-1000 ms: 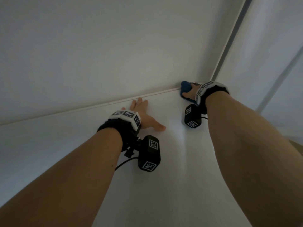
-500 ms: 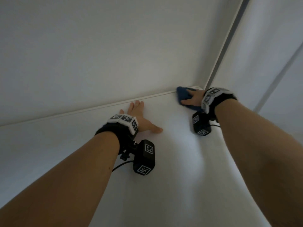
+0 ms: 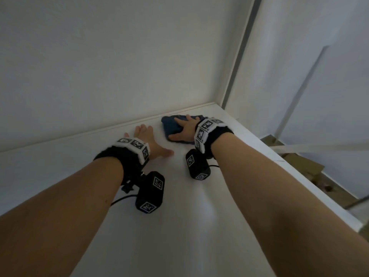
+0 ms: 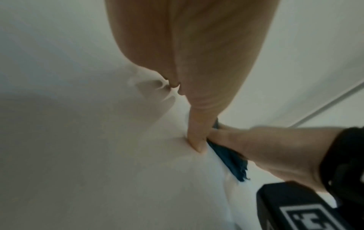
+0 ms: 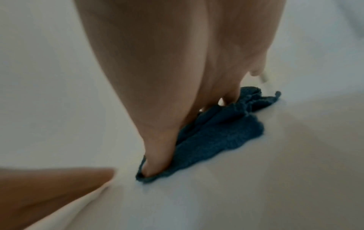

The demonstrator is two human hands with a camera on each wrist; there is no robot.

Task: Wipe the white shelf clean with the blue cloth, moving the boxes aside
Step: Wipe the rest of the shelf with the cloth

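Observation:
The blue cloth (image 3: 171, 126) lies bunched on the white shelf (image 3: 191, 206) near its far right corner. My right hand (image 3: 184, 129) presses flat on the cloth with straight fingers, the thumb stretched left along its edge. In the right wrist view the blue cloth (image 5: 220, 132) shows under the fingers. My left hand (image 3: 148, 140) rests flat on the bare shelf just left of the cloth, fingers spread, thumb pointing right. In the left wrist view the thumb nearly meets the cloth (image 4: 230, 160). No boxes are in view.
A white back wall (image 3: 119, 56) rises behind the shelf and a white side panel (image 3: 239, 56) closes the right corner. The shelf's right edge (image 3: 299, 174) drops off to a wooden floor (image 3: 311, 168) below.
My right hand has slid the blue cloth leftward and toward me, out of the far right corner, close to my left hand. The left hand has stayed flat in place.

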